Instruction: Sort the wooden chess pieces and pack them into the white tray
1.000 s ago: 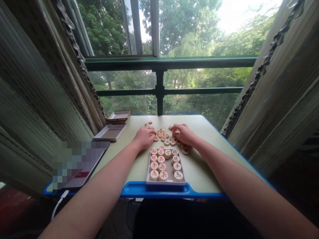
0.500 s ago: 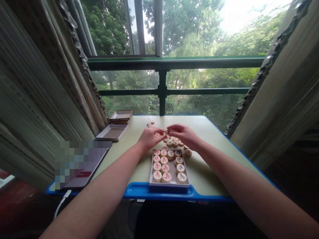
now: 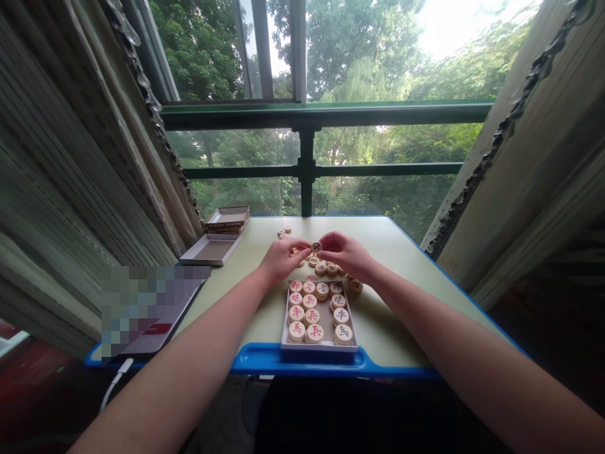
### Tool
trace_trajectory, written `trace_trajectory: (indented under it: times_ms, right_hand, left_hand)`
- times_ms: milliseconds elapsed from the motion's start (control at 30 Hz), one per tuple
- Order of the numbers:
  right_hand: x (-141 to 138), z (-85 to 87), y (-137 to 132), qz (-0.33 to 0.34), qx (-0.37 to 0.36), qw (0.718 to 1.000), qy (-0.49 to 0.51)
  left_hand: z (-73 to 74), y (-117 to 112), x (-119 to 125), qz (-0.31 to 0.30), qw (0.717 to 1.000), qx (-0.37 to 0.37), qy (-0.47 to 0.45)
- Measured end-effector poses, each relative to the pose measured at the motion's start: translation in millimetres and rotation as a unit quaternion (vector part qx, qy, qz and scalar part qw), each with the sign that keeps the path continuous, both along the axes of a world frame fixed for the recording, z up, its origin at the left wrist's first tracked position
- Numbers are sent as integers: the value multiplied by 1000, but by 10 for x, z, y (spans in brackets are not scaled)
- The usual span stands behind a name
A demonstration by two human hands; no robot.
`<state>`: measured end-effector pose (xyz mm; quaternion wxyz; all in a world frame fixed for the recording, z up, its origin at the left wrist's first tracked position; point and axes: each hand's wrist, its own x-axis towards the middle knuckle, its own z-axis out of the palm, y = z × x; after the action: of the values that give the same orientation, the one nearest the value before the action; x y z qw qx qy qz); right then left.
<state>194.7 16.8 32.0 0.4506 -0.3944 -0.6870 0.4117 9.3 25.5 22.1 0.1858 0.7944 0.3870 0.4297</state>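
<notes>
Just beyond the box, a round xiangqi piece [image 3: 316,246] with a black character is tilted up between my two hands. My right hand [image 3: 344,252] pinches it from the right. The thumb and fingertips of my left hand [image 3: 283,257] come together at its left edge and seem to touch it too. Below them a shallow white box [image 3: 323,343] holds xiangqi pieces: two columns on the left, mostly red [image 3: 314,333], and black ones [image 3: 343,333] down the right side. More loose pieces [image 3: 321,268] lie under and around my hands, partly hidden by them.
A few pieces [image 3: 285,232] lie farther back on the table [image 3: 401,315], which has a blue edge. At the left are an open box lid [image 3: 211,250], stacked trays [image 3: 229,217] and a tablet-like device [image 3: 155,337] with a white cable [image 3: 123,367]. Curtains flank the window.
The held piece has turned so that its face shows more fully toward me. My hands have barely shifted, and the whole view has moved slightly.
</notes>
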Motion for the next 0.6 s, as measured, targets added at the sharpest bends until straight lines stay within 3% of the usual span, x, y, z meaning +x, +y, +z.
trace_trajectory:
  times_ms: [400,600]
  right_hand:
    - [2,12,-32,-12,9,999,-49]
    - [8,42,-34,-43,39,990,-127]
  left_hand:
    - [51,-57,37,-22,996,-80,-45]
    - [73,-85,55,-51,989,-114,-74]
